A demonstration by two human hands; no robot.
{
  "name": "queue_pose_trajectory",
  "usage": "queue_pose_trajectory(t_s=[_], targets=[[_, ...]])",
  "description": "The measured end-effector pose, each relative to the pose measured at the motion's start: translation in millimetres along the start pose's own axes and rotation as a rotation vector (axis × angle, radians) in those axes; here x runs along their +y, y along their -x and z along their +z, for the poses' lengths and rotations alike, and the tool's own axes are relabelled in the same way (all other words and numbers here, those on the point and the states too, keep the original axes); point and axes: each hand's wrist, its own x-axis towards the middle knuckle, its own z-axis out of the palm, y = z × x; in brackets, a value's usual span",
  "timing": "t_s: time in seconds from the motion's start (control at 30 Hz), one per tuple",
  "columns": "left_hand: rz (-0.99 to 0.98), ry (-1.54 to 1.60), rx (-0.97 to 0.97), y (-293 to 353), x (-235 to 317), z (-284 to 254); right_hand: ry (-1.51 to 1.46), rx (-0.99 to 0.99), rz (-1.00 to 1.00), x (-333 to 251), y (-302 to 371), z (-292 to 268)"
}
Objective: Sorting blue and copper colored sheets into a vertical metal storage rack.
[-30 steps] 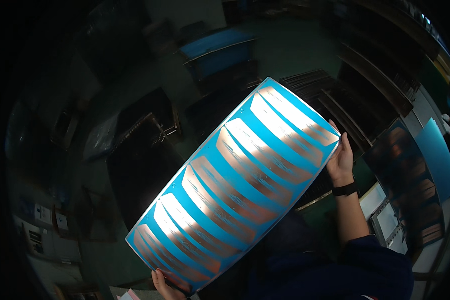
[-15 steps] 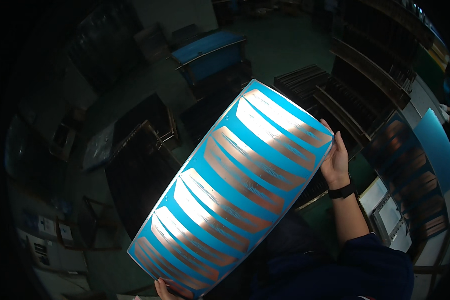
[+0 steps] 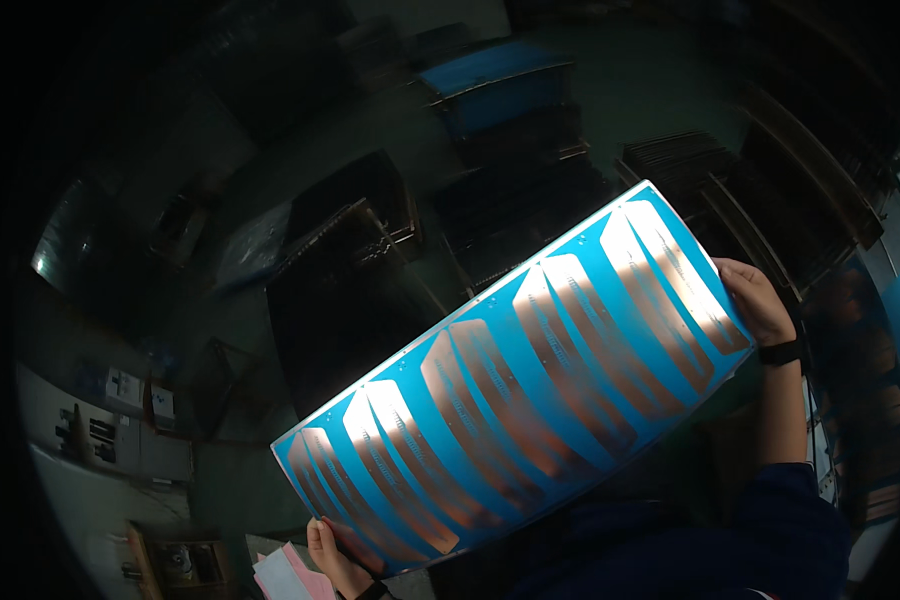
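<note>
Across the middle lies a large rectangular circuit board panel (image 3: 500, 385), bright blue with shiny copper strips in curved, tapering shapes. It is held up in the air, tilted, its right end higher in the picture. My left hand (image 3: 338, 560) grips its lower left edge, thumb on the face. At the right end, my right hand (image 3: 760, 300) is closed on the short edge, a dark band round the wrist. The fingers behind the panel are hidden on both hands.
A stand with a blue top (image 3: 500, 85) is at the back. Dark racks with slats (image 3: 680, 160) stand at far right. Dark stacks (image 3: 345, 300) lie beyond the panel. Pink and white sheets (image 3: 292, 575) are by my left hand. Another patterned panel (image 3: 860, 370) leans at right.
The panel has turned clockwise to a flatter slant, and its right end has moved right with my right hand. My left hand shows more. The surroundings have shifted right in view.
</note>
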Motion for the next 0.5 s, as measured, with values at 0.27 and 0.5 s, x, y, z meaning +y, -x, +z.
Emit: queue_pose_trajectory(t_s=[0.27, 0.5], targets=[[0.314, 0.172, -0.022, -18, 54, 34, 0.048, 0.079, -0.304, -15, 4, -25], [0.208, 0.472, -0.327, -51, 29, 36, -0.381, -0.237, -0.919, 15, -14, -42]])
